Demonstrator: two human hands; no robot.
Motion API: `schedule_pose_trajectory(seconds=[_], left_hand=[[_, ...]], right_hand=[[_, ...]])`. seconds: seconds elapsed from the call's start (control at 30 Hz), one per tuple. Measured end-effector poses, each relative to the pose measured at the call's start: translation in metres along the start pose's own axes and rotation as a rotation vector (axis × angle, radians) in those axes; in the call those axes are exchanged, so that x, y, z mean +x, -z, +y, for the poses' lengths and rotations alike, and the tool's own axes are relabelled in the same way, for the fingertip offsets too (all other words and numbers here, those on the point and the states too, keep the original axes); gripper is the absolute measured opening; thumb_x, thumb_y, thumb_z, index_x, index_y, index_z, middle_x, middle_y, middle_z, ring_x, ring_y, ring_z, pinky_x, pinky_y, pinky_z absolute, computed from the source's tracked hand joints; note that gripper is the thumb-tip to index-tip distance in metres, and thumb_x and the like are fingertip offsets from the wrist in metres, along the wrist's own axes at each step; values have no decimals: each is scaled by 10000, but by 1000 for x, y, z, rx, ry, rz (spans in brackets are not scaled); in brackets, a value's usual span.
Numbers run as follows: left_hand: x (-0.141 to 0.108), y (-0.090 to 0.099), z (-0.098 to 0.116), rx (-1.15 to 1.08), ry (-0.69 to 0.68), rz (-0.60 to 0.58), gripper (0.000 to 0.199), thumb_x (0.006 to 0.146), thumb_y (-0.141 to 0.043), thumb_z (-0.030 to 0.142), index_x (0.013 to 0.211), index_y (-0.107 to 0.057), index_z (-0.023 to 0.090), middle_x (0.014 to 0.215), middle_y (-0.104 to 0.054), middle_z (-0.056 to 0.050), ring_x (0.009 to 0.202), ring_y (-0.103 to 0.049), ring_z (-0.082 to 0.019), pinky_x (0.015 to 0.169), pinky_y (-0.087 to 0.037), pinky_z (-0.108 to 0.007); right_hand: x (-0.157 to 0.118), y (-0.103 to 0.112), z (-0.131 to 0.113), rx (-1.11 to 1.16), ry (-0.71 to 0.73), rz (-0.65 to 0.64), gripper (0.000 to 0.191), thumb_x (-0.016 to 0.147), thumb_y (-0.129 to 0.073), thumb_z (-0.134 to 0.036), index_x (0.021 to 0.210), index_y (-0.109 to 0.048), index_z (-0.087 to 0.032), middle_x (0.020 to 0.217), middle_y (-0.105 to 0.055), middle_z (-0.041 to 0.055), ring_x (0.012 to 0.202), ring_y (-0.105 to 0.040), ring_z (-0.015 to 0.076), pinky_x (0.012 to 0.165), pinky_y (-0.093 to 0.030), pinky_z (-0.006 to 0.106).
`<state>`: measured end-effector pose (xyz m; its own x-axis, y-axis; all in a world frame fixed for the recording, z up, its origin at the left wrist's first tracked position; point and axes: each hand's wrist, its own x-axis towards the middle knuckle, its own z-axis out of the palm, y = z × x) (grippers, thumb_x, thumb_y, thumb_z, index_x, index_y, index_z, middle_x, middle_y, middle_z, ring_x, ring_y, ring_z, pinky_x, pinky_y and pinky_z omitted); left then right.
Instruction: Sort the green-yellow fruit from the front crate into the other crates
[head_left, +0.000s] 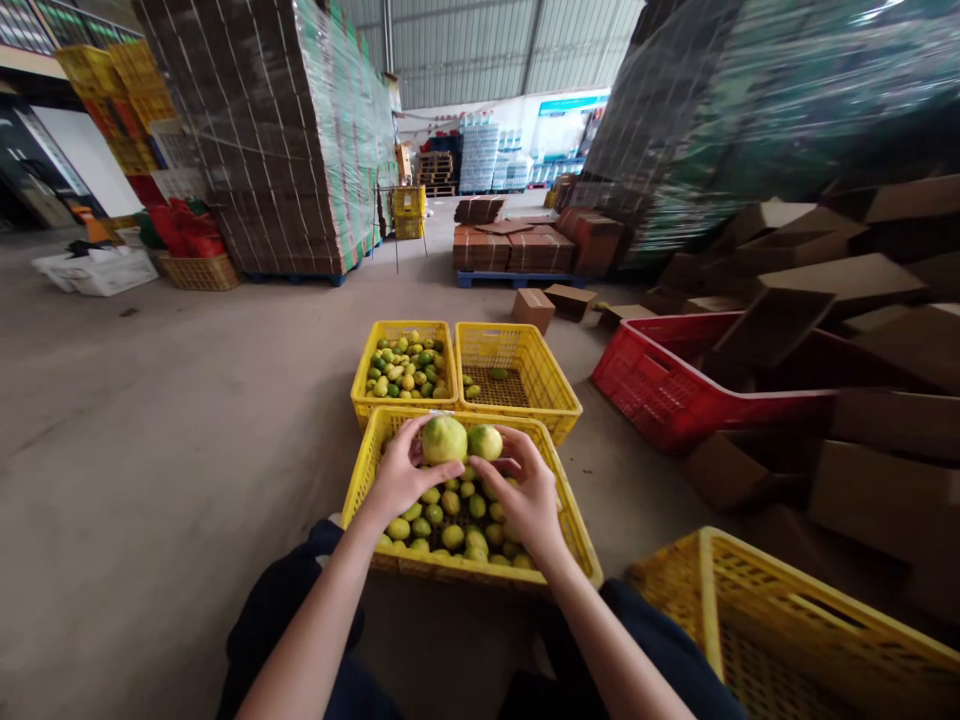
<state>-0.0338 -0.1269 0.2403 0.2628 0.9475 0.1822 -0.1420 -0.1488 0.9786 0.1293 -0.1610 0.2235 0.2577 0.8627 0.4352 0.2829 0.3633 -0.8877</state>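
My left hand [405, 474] grips a large pale green-yellow lemon [444, 441] between thumb and fingers. Beside it, my right hand [531, 490] holds a smaller, greener lemon [486, 442]. Both fruits are raised side by side over the near yellow crate [579, 530], where many green and yellow lemons [452, 537] lie in the bottom. Part of that crate's contents is hidden behind my hands. Directly beyond stand two more yellow crates: the left one [362, 388] is well filled with mixed lemons, while the right one [553, 385] has only a few green fruits.
At lower right is another yellow crate [817, 590]. A red crate [637, 385] and heaped cardboard boxes [885, 440] fill the right side. Wrapped pallet stacks [255, 140] rise on both sides. Flattened cartons [536, 250] lie on a blue pallet ahead.
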Motion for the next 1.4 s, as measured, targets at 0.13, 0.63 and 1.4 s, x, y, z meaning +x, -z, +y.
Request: schedule_pose_trajectory(seconds=[0.13,0.63,1.4], left_hand=[[-2,4,2,368,-288,12,558,645,-812,322,1151,-594,233,1180,-592,-85,1121,-559,-248,988,-429,-400],[-3,2,7,568,-462,28,529,729,-755,317,1216,-557,254,1177,-569,-85,1142,-550,-236,1030,-396,-396],[2,-9,7,-583,821,-15,416,911,-420,445,833,-617,87,588,-631,-64,412,-577,-84,381,-472,-128]], right_hand=[[2,8,0,-142,79,15,405,748,-710,-385,1100,-586,-230,960,-663,53,810,-625,202,716,-547,351],[0,7,0,-162,121,49,374,794,-660,-326,1146,-575,-233,1021,-644,64,842,-618,201,721,-549,358],[7,-13,-1,863,-1031,-25,216,750,-560,-408,688,-543,-202,501,-515,2,470,-493,141,409,-438,239]])
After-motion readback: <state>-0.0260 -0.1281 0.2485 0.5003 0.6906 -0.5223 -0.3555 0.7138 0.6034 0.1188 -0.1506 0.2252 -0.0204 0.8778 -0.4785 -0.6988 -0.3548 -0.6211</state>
